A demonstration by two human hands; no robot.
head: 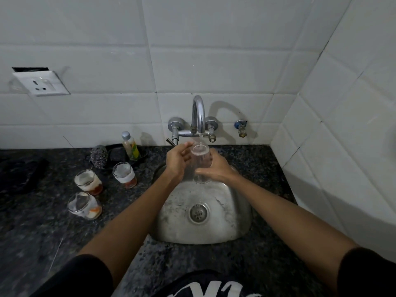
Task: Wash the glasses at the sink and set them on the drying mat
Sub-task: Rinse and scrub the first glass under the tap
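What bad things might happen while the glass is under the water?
1. The clear glass is wet and could slip from the left hand or right hand and crack in the steel sink.
2. Water from the tap pours into its open mouth and may splash out.
3. Three dirty glasses stand near the left arm; an elbow could bump them.

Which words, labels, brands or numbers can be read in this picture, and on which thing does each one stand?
No text can be read with certainty.
Small bottle behind the sink: it has a yellow-green label, too small and blurred to read.
Black shirt at the bottom edge: large white print, cut off by the frame, not readable as a word.
Wall socket: no marking visible.
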